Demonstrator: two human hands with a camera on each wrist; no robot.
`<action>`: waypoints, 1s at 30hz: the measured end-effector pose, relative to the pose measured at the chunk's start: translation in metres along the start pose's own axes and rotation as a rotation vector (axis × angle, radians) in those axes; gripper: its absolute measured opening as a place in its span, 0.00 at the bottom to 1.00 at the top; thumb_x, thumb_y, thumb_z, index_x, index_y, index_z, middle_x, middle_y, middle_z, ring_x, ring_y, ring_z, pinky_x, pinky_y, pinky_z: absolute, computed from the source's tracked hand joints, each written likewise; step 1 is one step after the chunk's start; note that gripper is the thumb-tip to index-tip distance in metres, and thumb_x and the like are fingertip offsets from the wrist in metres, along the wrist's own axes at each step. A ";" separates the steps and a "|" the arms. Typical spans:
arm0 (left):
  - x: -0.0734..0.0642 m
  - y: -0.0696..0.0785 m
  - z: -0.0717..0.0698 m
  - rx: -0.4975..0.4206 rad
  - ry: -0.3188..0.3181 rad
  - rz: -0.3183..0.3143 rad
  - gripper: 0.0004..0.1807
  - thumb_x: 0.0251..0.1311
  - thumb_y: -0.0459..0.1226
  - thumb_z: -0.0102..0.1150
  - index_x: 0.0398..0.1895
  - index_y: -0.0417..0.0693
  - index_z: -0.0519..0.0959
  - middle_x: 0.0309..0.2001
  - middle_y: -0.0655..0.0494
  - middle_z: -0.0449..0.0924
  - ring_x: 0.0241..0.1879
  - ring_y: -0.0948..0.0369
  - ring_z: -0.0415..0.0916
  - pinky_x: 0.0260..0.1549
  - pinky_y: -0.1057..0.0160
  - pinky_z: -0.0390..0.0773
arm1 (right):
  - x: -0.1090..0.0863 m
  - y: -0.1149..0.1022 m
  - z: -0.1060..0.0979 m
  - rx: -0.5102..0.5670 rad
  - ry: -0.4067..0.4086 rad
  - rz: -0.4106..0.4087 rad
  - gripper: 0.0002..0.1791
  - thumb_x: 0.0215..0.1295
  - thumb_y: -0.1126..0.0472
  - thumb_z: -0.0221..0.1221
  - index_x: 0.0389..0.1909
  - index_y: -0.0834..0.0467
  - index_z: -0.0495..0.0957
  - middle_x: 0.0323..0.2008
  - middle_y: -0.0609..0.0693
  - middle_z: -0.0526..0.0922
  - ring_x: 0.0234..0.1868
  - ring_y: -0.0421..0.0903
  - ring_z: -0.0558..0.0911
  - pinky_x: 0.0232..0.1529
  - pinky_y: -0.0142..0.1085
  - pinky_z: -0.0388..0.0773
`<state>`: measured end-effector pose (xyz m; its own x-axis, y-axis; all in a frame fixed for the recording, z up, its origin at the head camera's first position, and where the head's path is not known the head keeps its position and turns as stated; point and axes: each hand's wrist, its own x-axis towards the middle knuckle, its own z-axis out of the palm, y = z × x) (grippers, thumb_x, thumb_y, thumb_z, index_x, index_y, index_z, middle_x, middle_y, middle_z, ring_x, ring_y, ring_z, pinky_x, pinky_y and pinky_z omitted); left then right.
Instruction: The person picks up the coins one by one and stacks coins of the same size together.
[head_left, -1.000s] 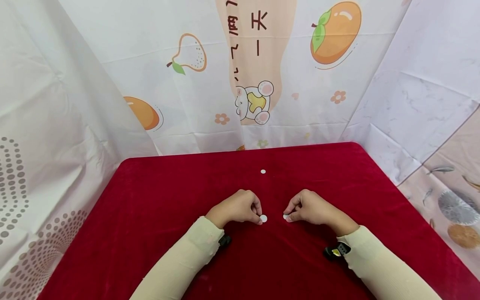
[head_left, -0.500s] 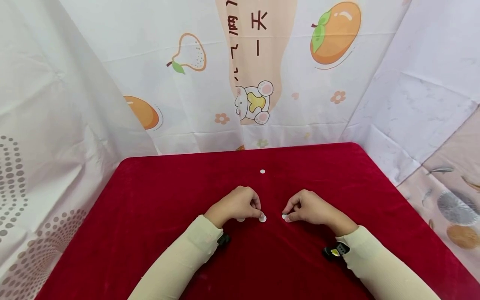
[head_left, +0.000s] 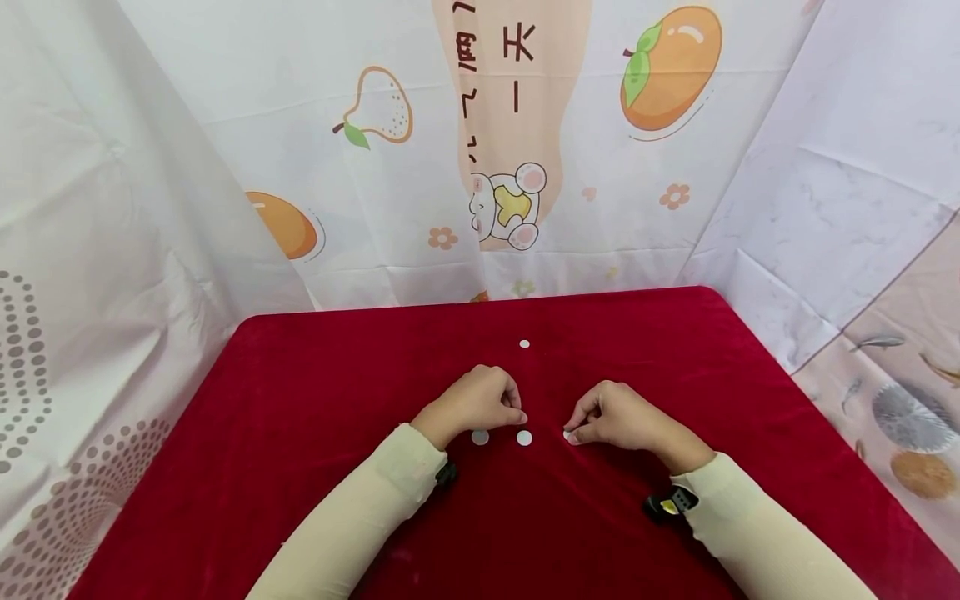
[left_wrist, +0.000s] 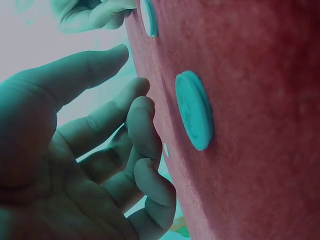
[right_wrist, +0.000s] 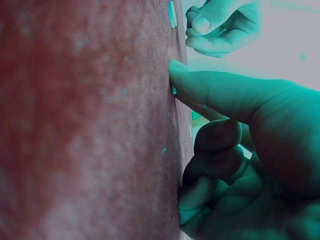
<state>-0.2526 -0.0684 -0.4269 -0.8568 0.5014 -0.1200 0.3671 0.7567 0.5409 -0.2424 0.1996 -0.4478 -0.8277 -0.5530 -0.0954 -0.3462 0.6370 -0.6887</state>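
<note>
My right hand (head_left: pixel 626 417) pinches a small white disc (head_left: pixel 567 435) at the table between thumb and forefinger. In the right wrist view only a sliver of that disc (right_wrist: pixel 174 91) shows beside the thumb. My left hand (head_left: pixel 480 404) hovers just over the cloth with nothing in it; the left wrist view shows its thumb and loosely bent fingers apart. Just below it lie two more discs, a middle one (head_left: pixel 524 437) and a left one (head_left: pixel 480 437). Seen close, the nearest disc (left_wrist: pixel 195 111) is flat and round with a thick edge.
Farther back on the red cloth (head_left: pixel 360 358) lies another white disc (head_left: pixel 524 343). Printed curtains (head_left: pixel 315 167) hang behind and beside the table. Dark straps with small devices sit at both wrists.
My left hand has let go of the middle disc and moved up and slightly left, baring the left disc it covered. My right hand keeps its pinch, nearly still.
</note>
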 end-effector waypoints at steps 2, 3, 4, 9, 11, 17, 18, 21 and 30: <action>0.002 0.001 -0.001 0.004 0.001 -0.003 0.11 0.60 0.45 0.74 0.23 0.58 0.84 0.21 0.64 0.82 0.23 0.64 0.76 0.27 0.66 0.78 | 0.000 0.000 0.000 -0.006 0.001 -0.010 0.04 0.57 0.57 0.77 0.30 0.44 0.92 0.17 0.43 0.82 0.18 0.37 0.72 0.22 0.30 0.70; 0.003 0.001 -0.002 0.007 0.003 -0.006 0.11 0.60 0.45 0.74 0.23 0.58 0.84 0.22 0.64 0.82 0.23 0.64 0.76 0.28 0.66 0.78 | -0.001 0.000 0.000 -0.011 0.001 -0.014 0.04 0.57 0.57 0.76 0.30 0.44 0.92 0.18 0.42 0.83 0.19 0.36 0.72 0.22 0.30 0.70; 0.004 0.002 -0.002 0.010 0.003 -0.009 0.11 0.61 0.45 0.74 0.23 0.58 0.84 0.22 0.64 0.82 0.23 0.64 0.77 0.28 0.66 0.78 | -0.001 -0.001 0.000 -0.013 0.002 -0.019 0.04 0.57 0.58 0.76 0.30 0.44 0.92 0.18 0.42 0.83 0.19 0.36 0.73 0.22 0.30 0.71; 0.009 0.001 -0.005 0.032 0.016 -0.025 0.11 0.61 0.45 0.74 0.23 0.58 0.84 0.22 0.65 0.82 0.25 0.64 0.78 0.30 0.65 0.79 | -0.001 -0.002 0.001 -0.026 0.007 -0.034 0.03 0.57 0.58 0.76 0.29 0.45 0.92 0.19 0.41 0.83 0.20 0.36 0.74 0.23 0.30 0.72; 0.012 0.001 -0.007 0.030 0.023 -0.035 0.10 0.61 0.45 0.74 0.24 0.58 0.84 0.22 0.64 0.82 0.25 0.63 0.78 0.31 0.64 0.79 | -0.001 -0.001 0.001 -0.031 0.009 -0.037 0.04 0.57 0.57 0.76 0.28 0.44 0.92 0.19 0.40 0.83 0.20 0.36 0.74 0.24 0.30 0.72; 0.021 -0.001 -0.010 0.002 0.045 -0.047 0.07 0.60 0.44 0.75 0.27 0.57 0.86 0.25 0.65 0.83 0.29 0.63 0.79 0.34 0.64 0.79 | 0.001 0.000 0.001 -0.036 0.008 -0.041 0.04 0.56 0.56 0.77 0.28 0.43 0.91 0.19 0.39 0.83 0.20 0.36 0.74 0.24 0.30 0.72; 0.022 -0.001 -0.010 -0.004 0.053 -0.048 0.06 0.60 0.44 0.75 0.28 0.56 0.87 0.26 0.65 0.83 0.29 0.63 0.79 0.34 0.64 0.80 | 0.001 0.001 0.001 -0.036 0.009 -0.040 0.04 0.56 0.56 0.77 0.28 0.43 0.91 0.18 0.40 0.83 0.20 0.36 0.74 0.24 0.30 0.72; 0.027 -0.003 -0.012 -0.024 0.085 -0.053 0.05 0.59 0.42 0.76 0.31 0.54 0.87 0.29 0.64 0.83 0.32 0.63 0.79 0.36 0.64 0.80 | 0.001 0.001 0.001 -0.038 0.015 -0.033 0.04 0.56 0.56 0.77 0.28 0.42 0.91 0.17 0.40 0.81 0.19 0.36 0.73 0.23 0.30 0.71; 0.041 -0.012 -0.014 -0.058 0.143 -0.081 0.05 0.59 0.40 0.76 0.34 0.52 0.88 0.32 0.62 0.84 0.35 0.63 0.79 0.36 0.63 0.80 | -0.001 0.003 0.000 -0.034 0.019 -0.019 0.05 0.54 0.56 0.78 0.29 0.42 0.91 0.16 0.40 0.80 0.20 0.36 0.73 0.22 0.29 0.70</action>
<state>-0.2973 -0.0628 -0.4268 -0.9271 0.3718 -0.0478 0.2768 0.7649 0.5816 -0.2430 0.2023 -0.4497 -0.8289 -0.5551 -0.0687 -0.3765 0.6446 -0.6654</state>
